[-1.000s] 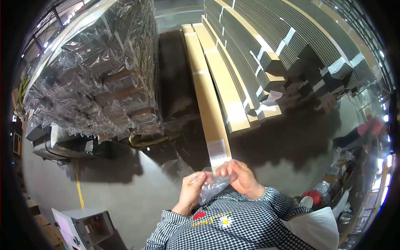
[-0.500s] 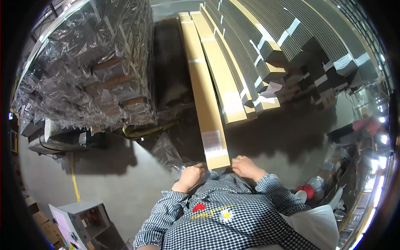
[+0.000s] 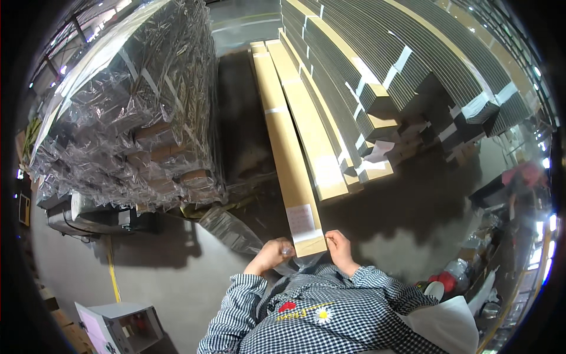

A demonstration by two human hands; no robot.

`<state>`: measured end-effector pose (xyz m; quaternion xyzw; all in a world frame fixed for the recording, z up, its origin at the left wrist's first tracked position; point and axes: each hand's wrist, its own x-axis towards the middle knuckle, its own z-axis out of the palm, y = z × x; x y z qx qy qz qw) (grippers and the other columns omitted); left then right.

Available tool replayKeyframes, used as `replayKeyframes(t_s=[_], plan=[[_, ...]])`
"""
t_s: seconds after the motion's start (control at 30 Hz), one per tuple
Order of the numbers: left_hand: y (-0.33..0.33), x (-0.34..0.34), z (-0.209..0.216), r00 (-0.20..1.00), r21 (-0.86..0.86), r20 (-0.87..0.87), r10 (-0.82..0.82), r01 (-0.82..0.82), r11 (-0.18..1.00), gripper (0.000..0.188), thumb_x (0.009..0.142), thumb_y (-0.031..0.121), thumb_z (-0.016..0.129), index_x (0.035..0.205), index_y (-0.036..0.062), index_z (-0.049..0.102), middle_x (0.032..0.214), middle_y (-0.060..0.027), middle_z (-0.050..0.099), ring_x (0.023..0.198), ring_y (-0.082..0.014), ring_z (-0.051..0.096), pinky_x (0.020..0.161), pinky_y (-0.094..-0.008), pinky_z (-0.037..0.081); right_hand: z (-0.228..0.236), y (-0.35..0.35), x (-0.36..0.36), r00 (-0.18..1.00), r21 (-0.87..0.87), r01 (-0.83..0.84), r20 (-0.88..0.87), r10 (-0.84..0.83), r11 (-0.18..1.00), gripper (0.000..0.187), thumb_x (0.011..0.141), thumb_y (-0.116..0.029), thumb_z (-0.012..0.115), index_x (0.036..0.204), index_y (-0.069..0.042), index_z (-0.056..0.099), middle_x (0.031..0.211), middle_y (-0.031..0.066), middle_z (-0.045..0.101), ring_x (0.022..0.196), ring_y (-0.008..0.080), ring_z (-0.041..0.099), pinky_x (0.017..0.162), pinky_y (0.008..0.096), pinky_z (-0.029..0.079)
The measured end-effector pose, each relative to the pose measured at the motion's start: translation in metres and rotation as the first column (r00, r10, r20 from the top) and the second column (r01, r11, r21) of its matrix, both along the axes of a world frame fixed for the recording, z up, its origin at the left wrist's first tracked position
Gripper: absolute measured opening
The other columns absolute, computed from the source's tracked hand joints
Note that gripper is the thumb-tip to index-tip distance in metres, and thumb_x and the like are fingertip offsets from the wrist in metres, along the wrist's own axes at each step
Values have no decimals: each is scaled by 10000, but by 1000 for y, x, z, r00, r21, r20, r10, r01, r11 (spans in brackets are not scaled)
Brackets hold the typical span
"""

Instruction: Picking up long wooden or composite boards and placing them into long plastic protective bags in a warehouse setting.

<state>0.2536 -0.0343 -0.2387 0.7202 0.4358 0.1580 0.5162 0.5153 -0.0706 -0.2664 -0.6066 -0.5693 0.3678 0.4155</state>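
A long, flat cardboard box [image 3: 283, 159] stretches away from my body, with a white label [image 3: 300, 219] and a strip of tape near its close end. Clear plastic film [image 3: 233, 232] hangs loose at the left of this end and runs beneath it. My left hand [image 3: 273, 255] is closed on the film beside the box's left near corner. At the opposite corner, my right hand [image 3: 340, 251] has its fingers curled together against the box edge; what they pinch is too small to make out.
Wrapped stacks of long boxes [image 3: 135, 118] rise at the left. More long cardboard boxes [image 3: 315, 141] lie alongside on the right, by tall stacks of dark-edged flat boards [image 3: 365, 65]. A grey cabinet [image 3: 121, 327] stands at lower left; red and clear bundles [image 3: 451, 277] lie at right.
The view has tilted, so the box end appears lower. My right hand has come in against the box's right corner, fingers drawn together. My left hand still grips the film, which spreads further left.
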Motion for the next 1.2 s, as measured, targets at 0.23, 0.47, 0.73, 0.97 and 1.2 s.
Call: replayKeyframes(t_s=[0.23,0.47,0.73,0.97,1.2], plan=[[-14,31,6,823,352,37,567,-542,763,142,794,12,644,935,21,637,944,-173,639,902,-384,633,766,-427,510,19,31,-8,991,110,-71,120,57,991,81,910,-8,540,983,-3,575,953,144,616,886,333,627,780,374,509],[10,34,-23,709,170,38,704,-699,695,172,860,116,617,1031,101,612,947,-182,657,864,-400,637,717,-446,515,20,61,-21,989,151,-22,145,0,988,109,947,-81,521,1012,-14,578,920,197,630,870,393,624,757,439,500],[37,28,-37,923,441,-51,381,-321,838,230,957,185,478,1123,125,625,1029,-174,667,946,-374,647,733,-448,516,-23,84,31,982,-152,-175,40,183,973,120,956,-154,524,917,-52,573,726,126,623,639,315,621,584,397,499],[10,59,-198,339,-790,128,932,-534,302,398,954,292,538,1307,115,586,1003,-153,698,755,-259,651,643,-439,515,53,82,-5,900,-568,-102,-402,-167,816,193,854,-224,558,746,-80,629,626,29,554,524,142,484,475,310,373],[50,60,-99,572,-94,-165,804,-820,564,278,931,202,479,1015,36,685,958,-228,677,913,-397,657,802,-463,517,-71,130,-18,739,-657,-55,-533,-412,752,222,968,-141,419,917,-47,613,844,78,632,739,241,618,643,436,508]])
